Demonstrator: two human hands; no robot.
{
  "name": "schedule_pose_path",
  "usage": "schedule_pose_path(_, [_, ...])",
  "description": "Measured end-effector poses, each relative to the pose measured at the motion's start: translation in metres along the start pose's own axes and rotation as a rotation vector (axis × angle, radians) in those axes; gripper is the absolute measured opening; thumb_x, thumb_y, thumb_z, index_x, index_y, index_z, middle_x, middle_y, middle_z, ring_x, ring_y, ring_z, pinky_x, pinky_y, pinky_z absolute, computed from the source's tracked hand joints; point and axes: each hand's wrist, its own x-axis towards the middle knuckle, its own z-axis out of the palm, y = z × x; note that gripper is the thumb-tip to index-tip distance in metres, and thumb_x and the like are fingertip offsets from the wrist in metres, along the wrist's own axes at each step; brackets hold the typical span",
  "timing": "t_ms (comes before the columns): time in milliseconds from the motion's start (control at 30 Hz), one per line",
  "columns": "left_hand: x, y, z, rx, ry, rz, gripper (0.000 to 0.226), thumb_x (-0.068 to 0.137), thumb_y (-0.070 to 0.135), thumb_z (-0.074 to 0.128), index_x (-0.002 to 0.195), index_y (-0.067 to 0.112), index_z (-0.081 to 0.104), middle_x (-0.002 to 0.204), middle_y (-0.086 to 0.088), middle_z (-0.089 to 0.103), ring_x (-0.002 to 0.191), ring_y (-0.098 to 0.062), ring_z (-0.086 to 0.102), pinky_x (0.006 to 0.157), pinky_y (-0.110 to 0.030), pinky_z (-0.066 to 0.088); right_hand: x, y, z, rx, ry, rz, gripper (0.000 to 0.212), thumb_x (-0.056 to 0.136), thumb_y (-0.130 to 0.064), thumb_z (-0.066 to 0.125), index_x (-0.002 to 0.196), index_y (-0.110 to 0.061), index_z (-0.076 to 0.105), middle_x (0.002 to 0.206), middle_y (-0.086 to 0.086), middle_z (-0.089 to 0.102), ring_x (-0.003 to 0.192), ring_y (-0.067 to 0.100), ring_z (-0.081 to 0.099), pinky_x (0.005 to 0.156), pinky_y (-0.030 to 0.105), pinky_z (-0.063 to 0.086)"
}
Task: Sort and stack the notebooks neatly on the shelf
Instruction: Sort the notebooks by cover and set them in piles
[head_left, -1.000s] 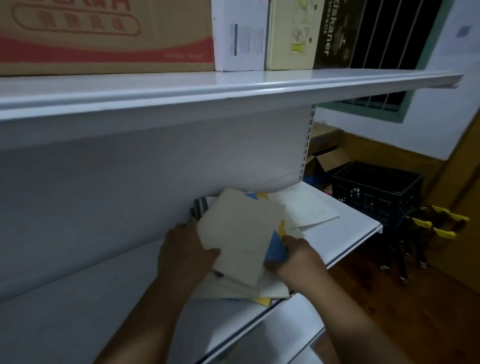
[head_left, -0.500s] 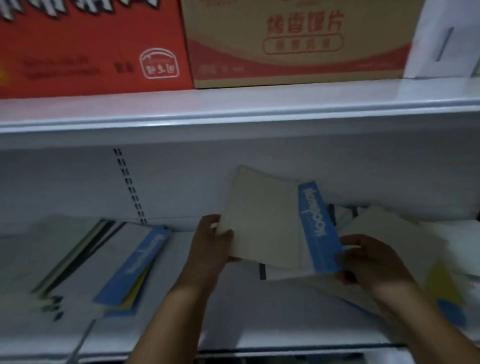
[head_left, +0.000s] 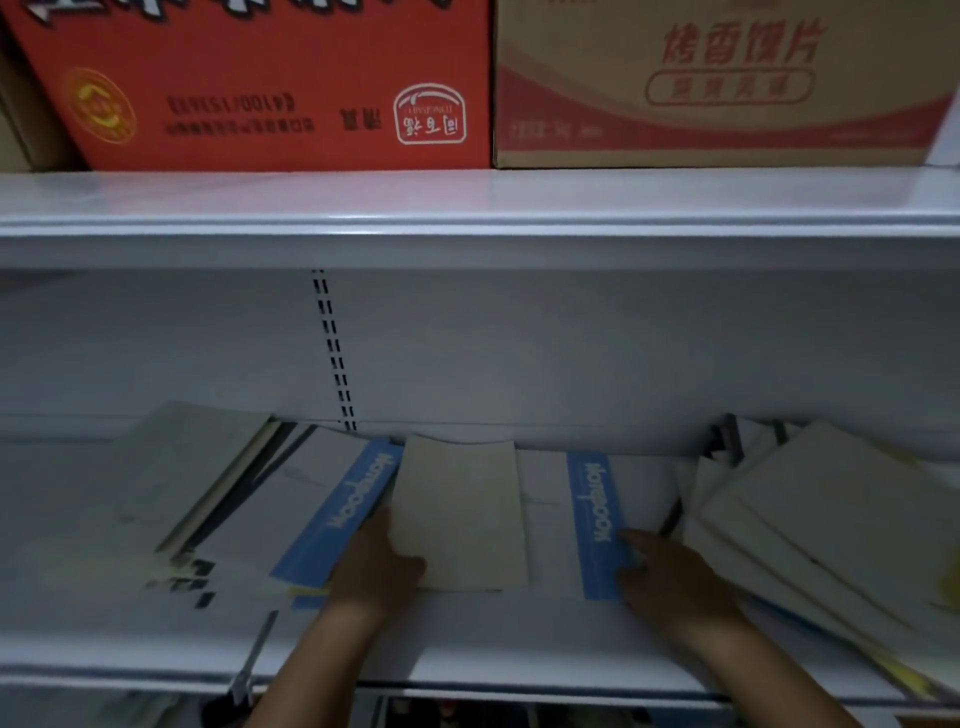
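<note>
- Cream card is facing you: the cream notebook (head_left: 460, 512) is lying flat on the lower shelf (head_left: 467, 649), with its long axis running from you toward the back wall.
- Your left grip (head_left: 376, 569) is pinching its near-left corner, with the thumb lying on the cover.
- Just to its right, and partly under its edge, a white blue-banded notebook (head_left: 597, 525) is lying parallel to it, the band printed lengthwise.
- Your right grip (head_left: 675, 587) is resting on the near end of that band. I cannot tell whether it is pinching the book or only pressing it down.
- A fanned right pile (head_left: 831, 519) of pale covers is sitting just beside the right grip. That puts it across the blue-banded book from the hand holding the cream one.
- A skewed left pile (head_left: 332, 519), topped by a matching blue band, is lying just beside the left grip.
- Judging by covers, each book is probably heading for the pile on the far side of the other, so the two paths are looking likely to cross.
</note>
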Motion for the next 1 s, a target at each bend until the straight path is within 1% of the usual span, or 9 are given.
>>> schedule_pose_path(133, [0.004, 0.002, 0.001, 0.178, -0.049, 0.056, 0.076, 0.085, 0.015, 0.058, 0.148, 0.011, 0.014, 0.154, -0.010, 0.026, 0.140, -0.025, 0.030, 0.110, -0.031, 0.029, 0.000, 0.000, 0.001, -0.107, 0.026, -0.003, 0.050, 0.093, -0.021, 0.040, 0.142, -0.030, 0.034, 0.147, 0.004, 0.040, 0.123, 0.022, 0.049, 0.092, 0.024, 0.042])
schedule_pose_path(267, [0.007, -0.003, 0.008, 0.283, -0.009, 0.262, 0.068, 0.088, 0.015, 0.050, 0.147, 0.021, 0.018, 0.159, 0.000, 0.002, 0.147, -0.019, 0.005, 0.116, -0.027, 0.016, -0.002, 0.000, 0.007, -0.048, 0.091, 0.032, 0.047, 0.095, -0.019, 0.038, 0.141, -0.029, 0.035, 0.148, 0.001, 0.038, 0.123, 0.020, 0.049, 0.092, 0.020, 0.042])
schedule_pose_path(433, [0.005, -0.005, 0.024, 0.473, -0.141, 0.427, 0.071, 0.078, 0.049, 0.022, 0.145, 0.028, 0.024, 0.158, 0.005, 0.013, 0.146, -0.014, 0.006, 0.118, -0.028, 0.006, -0.001, 0.012, 0.001, -0.033, 0.110, 0.059, 0.047, 0.096, -0.019, 0.038, 0.143, -0.024, 0.033, 0.151, 0.000, 0.033, 0.132, 0.018, 0.041, 0.103, 0.019, 0.034])
schedule_pose_path(600, [0.010, 0.003, 0.025, 0.545, -0.153, 0.351, 0.059, 0.088, 0.053, 0.026, 0.141, 0.027, 0.034, 0.155, 0.007, 0.021, 0.145, -0.011, 0.014, 0.116, -0.030, 0.013, -0.005, 0.016, -0.013, -0.133, 0.081, -0.009, 0.047, 0.096, -0.025, 0.037, 0.142, -0.023, 0.034, 0.152, -0.002, 0.032, 0.135, 0.016, 0.037, 0.107, 0.020, 0.029])
schedule_pose_path(700, [-0.001, 0.028, 0.038, 0.352, -0.041, 0.350, 0.052, 0.083, 0.050, 0.044, 0.121, 0.019, 0.059, 0.140, 0.000, 0.049, 0.131, -0.018, 0.042, 0.107, -0.030, 0.029, -0.018, 0.017, -0.029, -0.207, 0.007, -0.057, 0.058, 0.093, -0.047, 0.038, 0.146, -0.025, 0.026, 0.152, -0.002, 0.032, 0.136, 0.019, 0.035, 0.109, 0.025, 0.029])
schedule_pose_path(800, [-0.011, 0.067, 0.075, 0.186, -0.041, 0.416, 0.030, 0.085, 0.020, 0.061, 0.115, 0.018, 0.063, 0.125, -0.003, 0.060, 0.107, -0.018, 0.058, 0.091, -0.024, 0.040, -0.036, 0.035, -0.052, -0.156, 0.170, -0.134, 0.054, 0.088, -0.052, 0.048, 0.137, -0.030, 0.042, 0.139, -0.005, 0.051, 0.126, 0.012, 0.047, 0.101, 0.015, 0.030])
schedule_pose_path(867, [-0.015, 0.093, 0.109, 0.136, -0.220, 0.463, 0.036, 0.087, 0.020, 0.060, 0.123, 0.017, 0.058, 0.125, 0.001, 0.057, 0.102, -0.011, 0.055, 0.089, -0.020, 0.038, -0.040, 0.059, -0.074, -0.062, 0.347, -0.155, 0.041, 0.087, -0.047, 0.052, 0.125, -0.031, 0.055, 0.101, -0.007, 0.069, 0.093, 0.006, 0.061, 0.079, 0.006, 0.037])
schedule_pose_path(933, [-0.023, 0.122, 0.141, 0.050, -0.393, 0.429, 0.047, 0.088, 0.022, 0.060, 0.133, 0.015, 0.048, 0.133, 0.001, 0.050, 0.113, -0.014, 0.052, 0.099, -0.024, 0.038, -0.037, 0.092, -0.100, 0.057, 0.503, -0.126, 0.032, 0.088, -0.037, 0.055, 0.117, -0.024, 0.062, 0.070, -0.010, 0.061, 0.064, 0.000, 0.054, 0.059, 0.006, 0.038])
schedule_pose_path(1000, [-0.031, 0.146, 0.170, 0.060, -0.465, 0.421, 0.056, 0.089, 0.031, 0.056, 0.140, 0.015, 0.036, 0.139, 0.003, 0.044, 0.122, -0.015, 0.046, 0.104, -0.026, 0.035, -0.033, 0.127, -0.124, 0.122, 0.648, -0.041, 0.034, 0.088, -0.031, 0.058, 0.119, -0.018, 0.059, 0.095, -0.001, 0.066, 0.084, 0.007, 0.057, 0.072, 0.012, 0.042])
